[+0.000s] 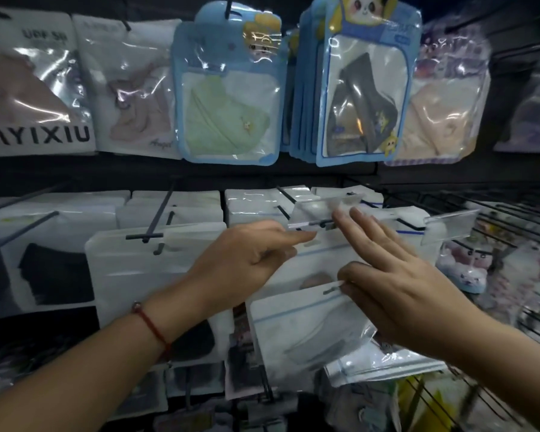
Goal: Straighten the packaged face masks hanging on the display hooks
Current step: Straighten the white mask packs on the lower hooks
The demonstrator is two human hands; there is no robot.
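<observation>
Packaged face masks: rows of them on black display hooks, and the action is in the middle row, centre-right.
Head view, loose packet (309, 328): a white zip-top pouch with a dark mask inside, off its hook, tilted, with its hang-hole at the upper right, just below the hook it seems meant for.
Right hand (396, 275): thumb pinching the top edge of that loose packet against the side of the hand; the four fingers are straight, reaching up to the clear price-tag holder (325, 210) at the hook's tip.
Left hand (247, 254): reaching in from the left, index finger and thumb extended, with the fingertips at the top of the hanging white packet (312, 260) under the tag holder. Whether it actually pinches that packet I cannot tell; the other fingers are curled.
Hook (284, 194): black prong running back into the stack of white packets, tag holder tipped up at the near end.
Top row: green mask pack (228, 98) and dark mask pack (365, 98) in blue cartoon pouches hang fairly square; the packs to the far left look slightly skewed.
Middle left: white packet (138, 269) on its T-shaped hook sits a little crooked.
Done so far: hard to call, though the top centre looks tidy.
Left to do: by my reading, get the loose packet back on its prong, square the stack behind it, then the crooked left packs and the jumbled bottom row (384, 366).
</observation>
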